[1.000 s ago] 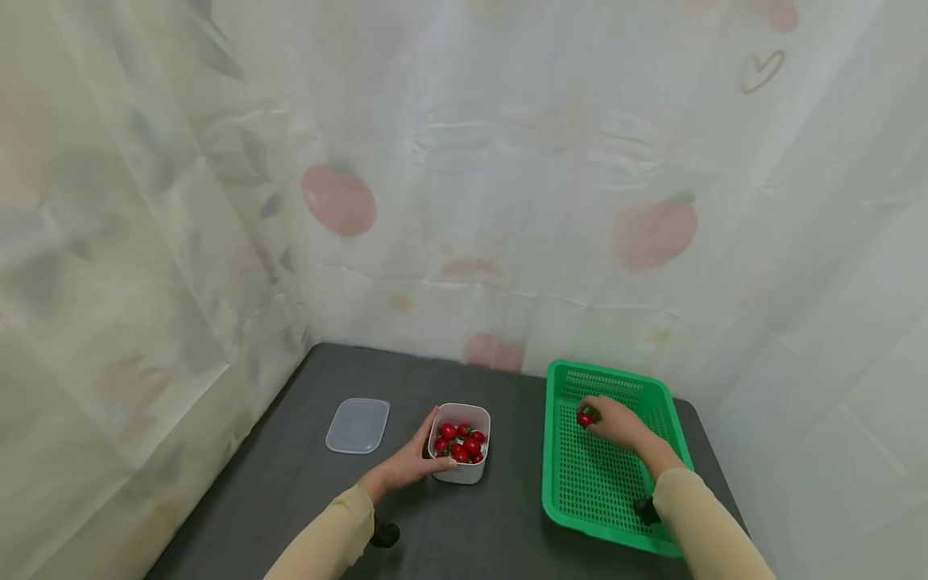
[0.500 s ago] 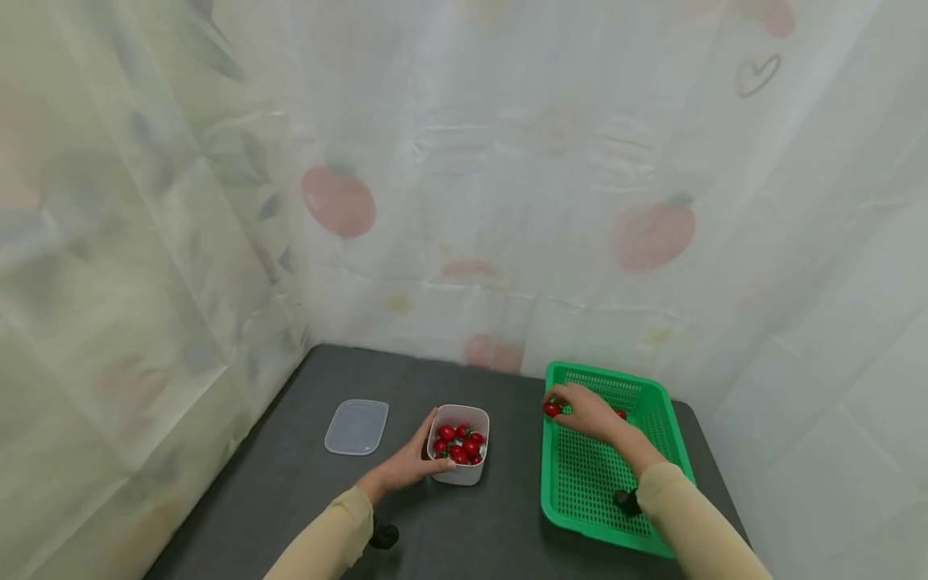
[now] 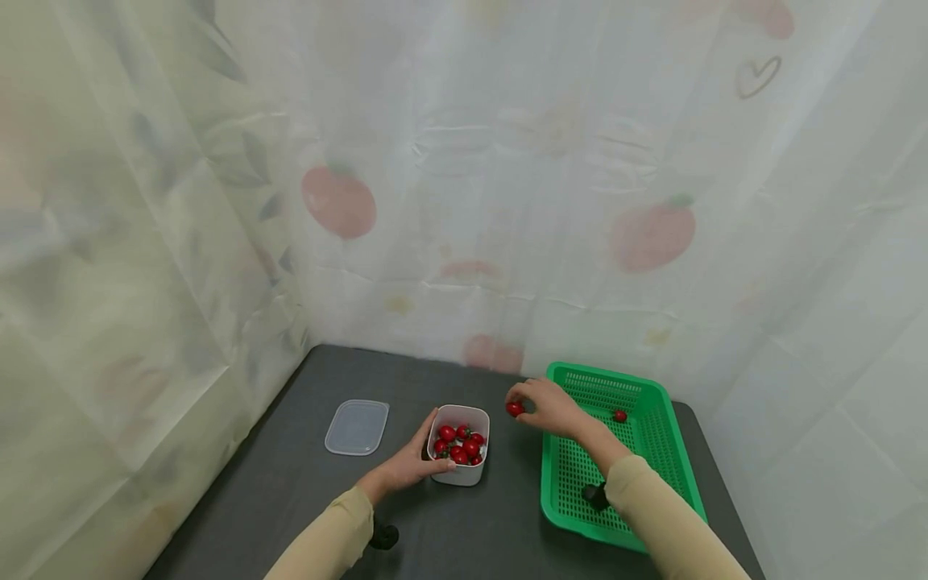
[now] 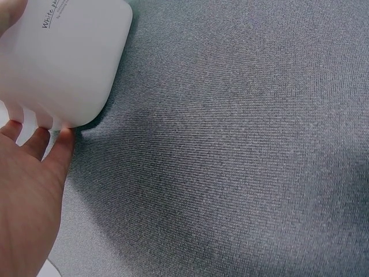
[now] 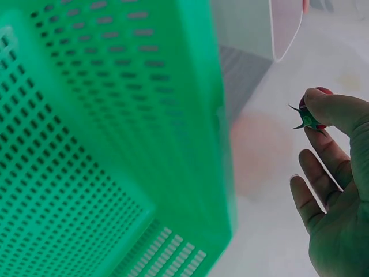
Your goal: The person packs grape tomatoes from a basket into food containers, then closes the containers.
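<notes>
My left hand [image 3: 408, 466] grips a small white plastic container [image 3: 457, 476], thumb at the near rim and fingers along its left side. In the left wrist view, fingertips press the wall of the container [image 4: 69, 63]. Several red cherry tomatoes [image 3: 458, 443] lie inside it. Between thumb and index finger, my right hand [image 3: 553, 408] pinches one cherry tomato [image 3: 515, 409], raised in the space between container and green basket [image 3: 551, 483]. The right wrist view shows the green calyx of this tomato [image 5: 309, 119]; its other fingers are loosely bent.
One more cherry tomato [image 3: 619, 416] lies in the far part of the green basket. Left of the container, a translucent square lid [image 3: 358, 427] rests flat on the dark grey table [image 3: 435, 540]. Printed curtains hang behind and at both sides.
My right hand has moved left from inside the basket, past its left rim, carrying the cherry tomato. This uncovers another tomato in the basket. The left hand and container stay in place.
</notes>
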Available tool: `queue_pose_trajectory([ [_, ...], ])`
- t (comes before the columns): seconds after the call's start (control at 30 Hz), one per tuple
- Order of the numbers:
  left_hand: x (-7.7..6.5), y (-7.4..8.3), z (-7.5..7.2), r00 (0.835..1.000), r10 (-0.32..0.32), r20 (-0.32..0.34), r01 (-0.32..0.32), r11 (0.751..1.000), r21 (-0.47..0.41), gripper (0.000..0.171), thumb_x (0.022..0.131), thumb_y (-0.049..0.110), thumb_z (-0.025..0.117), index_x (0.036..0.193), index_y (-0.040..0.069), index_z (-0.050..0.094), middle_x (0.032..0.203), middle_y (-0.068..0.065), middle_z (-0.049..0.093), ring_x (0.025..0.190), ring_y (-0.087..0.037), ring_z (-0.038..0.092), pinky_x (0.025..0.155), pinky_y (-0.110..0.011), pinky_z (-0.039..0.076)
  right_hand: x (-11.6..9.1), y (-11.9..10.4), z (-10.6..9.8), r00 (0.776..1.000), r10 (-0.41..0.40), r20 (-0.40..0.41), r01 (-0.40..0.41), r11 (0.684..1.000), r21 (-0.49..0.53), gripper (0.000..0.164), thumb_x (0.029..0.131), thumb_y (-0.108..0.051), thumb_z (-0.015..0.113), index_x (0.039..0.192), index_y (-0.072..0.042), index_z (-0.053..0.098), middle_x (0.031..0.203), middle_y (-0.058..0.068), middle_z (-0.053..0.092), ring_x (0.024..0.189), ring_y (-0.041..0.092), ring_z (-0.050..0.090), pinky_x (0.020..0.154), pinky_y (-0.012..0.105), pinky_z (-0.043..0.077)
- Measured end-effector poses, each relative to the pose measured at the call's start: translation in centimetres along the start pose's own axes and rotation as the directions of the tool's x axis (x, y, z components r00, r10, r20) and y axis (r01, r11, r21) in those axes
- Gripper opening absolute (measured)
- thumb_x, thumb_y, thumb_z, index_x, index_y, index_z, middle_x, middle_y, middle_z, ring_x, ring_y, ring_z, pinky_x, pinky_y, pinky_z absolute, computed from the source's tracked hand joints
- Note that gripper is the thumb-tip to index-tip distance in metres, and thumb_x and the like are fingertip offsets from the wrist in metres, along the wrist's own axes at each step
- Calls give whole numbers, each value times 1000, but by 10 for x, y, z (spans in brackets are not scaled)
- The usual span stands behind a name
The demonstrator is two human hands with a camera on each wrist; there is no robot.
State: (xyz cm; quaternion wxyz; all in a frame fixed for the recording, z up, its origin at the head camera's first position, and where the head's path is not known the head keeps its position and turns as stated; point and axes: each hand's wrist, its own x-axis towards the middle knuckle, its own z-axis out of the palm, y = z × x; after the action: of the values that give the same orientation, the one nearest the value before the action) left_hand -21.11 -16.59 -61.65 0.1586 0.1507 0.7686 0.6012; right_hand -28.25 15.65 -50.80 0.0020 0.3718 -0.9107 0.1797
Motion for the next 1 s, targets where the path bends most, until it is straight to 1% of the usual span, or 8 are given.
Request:
queue_pose_trajectory([
  [0.3,0,0,1,1000,-6,-3,6,1000,5,108,94,24,77,165,17,-4,167,-20,13,149,-42,22,115,-62,27,23,-19,11,998,-44,36,45,999,-29,28,91,-21,80,118,-22,72,110,-6,68,101,19,57,88,43,46],
  [0.53,0,-2,1,1000,-2,11,2,1000,-16,108,95,26,75,165,18,-7,166,-21,13,147,-42,26,113,-59,32,36,-32,22,995,-71,63,75,995,-62,28,93,-19,77,121,-20,75,110,-6,71,104,20,56,91,44,47],
  [0.6,-1,-2,1,1000,1,15,-1,1000,-21,107,96,24,74,165,17,-8,166,-21,12,148,-42,25,113,-58,32,39,-35,24,995,-70,71,74,995,-61,27,94,-18,77,121,-20,75,112,-6,72,105,21,56,92,44,47],
  [0.7,0,-3,0,1000,-10,17,10,1000,-21,106,97,22,73,165,18,-8,167,-19,11,149,-41,24,113,-56,33,42,-40,27,995,-66,78,72,995,-68,27,93,-17,77,120,-21,76,113,-5,72,106,22,56,92,45,47],
  [0.9,-1,-1,1,1000,-17,11,17,1000,-18,105,97,22,73,165,22,-7,167,-20,10,149,-42,24,113,-57,33,48,-45,33,994,-39,102,52,990,-130,25,94,-20,77,118,-25,76,114,-7,72,107,20,55,93,42,48],
  [1.0,-1,-2,1,1000,-14,10,14,1000,-21,104,97,20,72,165,22,-7,167,-21,10,149,-43,25,113,-57,33,50,-45,36,993,-30,115,47,988,-148,27,94,-19,76,120,-24,76,115,-6,72,109,21,56,95,43,48],
])
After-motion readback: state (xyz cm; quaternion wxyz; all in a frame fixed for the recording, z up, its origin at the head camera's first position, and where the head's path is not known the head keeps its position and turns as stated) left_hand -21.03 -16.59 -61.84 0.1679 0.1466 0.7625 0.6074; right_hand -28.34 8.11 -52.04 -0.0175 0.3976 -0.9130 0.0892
